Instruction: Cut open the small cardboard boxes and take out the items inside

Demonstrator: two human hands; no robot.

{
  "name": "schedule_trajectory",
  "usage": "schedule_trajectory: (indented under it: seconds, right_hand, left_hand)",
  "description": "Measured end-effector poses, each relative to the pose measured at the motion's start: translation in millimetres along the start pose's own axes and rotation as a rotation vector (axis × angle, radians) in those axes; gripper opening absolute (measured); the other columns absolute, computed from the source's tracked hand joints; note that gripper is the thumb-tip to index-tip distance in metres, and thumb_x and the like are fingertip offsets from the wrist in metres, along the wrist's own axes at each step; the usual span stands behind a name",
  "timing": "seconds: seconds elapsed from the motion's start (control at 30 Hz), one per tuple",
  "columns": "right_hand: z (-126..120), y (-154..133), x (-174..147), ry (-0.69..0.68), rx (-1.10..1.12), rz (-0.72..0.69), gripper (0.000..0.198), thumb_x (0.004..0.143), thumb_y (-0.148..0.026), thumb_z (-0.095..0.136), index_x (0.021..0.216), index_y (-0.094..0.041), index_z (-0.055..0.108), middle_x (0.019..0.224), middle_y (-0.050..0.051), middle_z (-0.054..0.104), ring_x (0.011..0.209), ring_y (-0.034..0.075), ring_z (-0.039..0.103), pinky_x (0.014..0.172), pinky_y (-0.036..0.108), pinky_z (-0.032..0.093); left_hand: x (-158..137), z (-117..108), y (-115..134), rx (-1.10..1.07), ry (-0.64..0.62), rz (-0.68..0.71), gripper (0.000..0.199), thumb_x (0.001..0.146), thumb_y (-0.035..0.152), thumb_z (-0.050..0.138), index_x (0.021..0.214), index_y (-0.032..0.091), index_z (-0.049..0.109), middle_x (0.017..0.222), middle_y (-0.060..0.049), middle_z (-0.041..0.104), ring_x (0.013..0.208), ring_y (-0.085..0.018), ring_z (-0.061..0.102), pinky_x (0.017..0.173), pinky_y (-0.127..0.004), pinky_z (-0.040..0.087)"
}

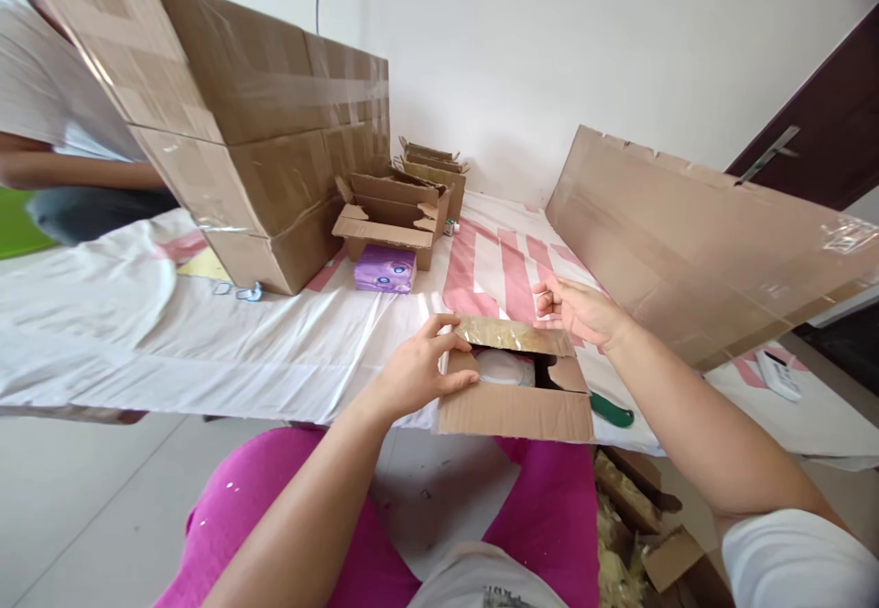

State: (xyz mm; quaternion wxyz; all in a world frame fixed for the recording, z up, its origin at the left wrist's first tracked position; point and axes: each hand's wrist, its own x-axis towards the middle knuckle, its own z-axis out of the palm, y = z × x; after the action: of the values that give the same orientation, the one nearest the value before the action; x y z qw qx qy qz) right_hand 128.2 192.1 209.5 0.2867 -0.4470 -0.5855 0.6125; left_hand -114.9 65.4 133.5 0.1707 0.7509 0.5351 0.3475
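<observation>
A small cardboard box [516,412] sits at the table's front edge, its top partly uncovered. Inside it a white rounded item [505,368] shows in part. My left hand [427,368] grips the box's left end, fingers over the back flap and thumb on the front one. My right hand [580,309] is raised just past the box's back right corner, its fingers loosely bent and apart, with nothing visible in them. Just right of the box lies a green curved handle [611,410], partly hidden behind my right forearm.
Stacked taped cartons [275,123] stand at left, beside a seated person [75,114]. Open boxes [391,214] line up behind a purple pack [385,269]. A large cardboard panel [693,242] leans at right, near a white device [778,374]. Cardboard scraps [669,558] lie below.
</observation>
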Motion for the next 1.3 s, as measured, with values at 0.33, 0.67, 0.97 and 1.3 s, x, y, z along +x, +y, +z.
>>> schedule_trajectory:
  seconds: [0.33, 0.67, 0.97, 1.3]
  right_hand:
    - [35.6, 1.9, -8.9, -0.144, 0.242, 0.081, 0.037, 0.09, -0.053, 0.051, 0.078, -0.019, 0.061, 0.072, 0.003, 0.061, 0.072, 0.016, 0.059, 0.081, 0.043, 0.053]
    - [53.2, -2.5, -5.8, -0.111, 0.36, 0.117, 0.037, 0.09, -0.05, 0.051, 0.073, -0.018, 0.06, 0.067, 0.002, 0.06, 0.07, 0.017, 0.059, 0.085, 0.047, 0.05]
    - [71.4, 1.0, -7.6, -0.13, 0.386, 0.109, 0.033, 0.089, -0.047, 0.054, 0.073, -0.018, 0.059, 0.063, 0.001, 0.059, 0.066, 0.015, 0.058, 0.083, 0.044, 0.052]
    - [58.8, -1.9, -10.2, -0.118, 0.307, 0.076, 0.039, 0.085, -0.056, 0.054, 0.073, -0.019, 0.059, 0.066, 0.002, 0.06, 0.072, 0.018, 0.059, 0.082, 0.044, 0.05]
  left_hand:
    - [-0.3, 0.1, 0.6, 0.006, 0.004, -0.001, 0.032, 0.078, 0.047, 0.067, 0.099, 0.023, 0.066, 0.134, -0.009, 0.047, 0.113, -0.028, 0.06, 0.095, -0.045, 0.051]
    - [0.3, 2.3, -1.9, 0.025, 0.021, 0.006, 0.029, 0.077, 0.043, 0.07, 0.098, 0.023, 0.066, 0.134, -0.009, 0.048, 0.111, -0.029, 0.061, 0.089, -0.044, 0.054]
    - [-0.2, 0.5, -0.2, 0.021, 0.022, 0.02, 0.028, 0.077, 0.042, 0.07, 0.097, 0.023, 0.066, 0.134, -0.008, 0.048, 0.111, -0.028, 0.061, 0.09, -0.042, 0.054]
    - [0.6, 0.9, 0.0, 0.049, 0.002, 0.003, 0.027, 0.078, 0.04, 0.07, 0.097, 0.023, 0.065, 0.134, -0.009, 0.047, 0.11, -0.028, 0.061, 0.089, -0.043, 0.053]
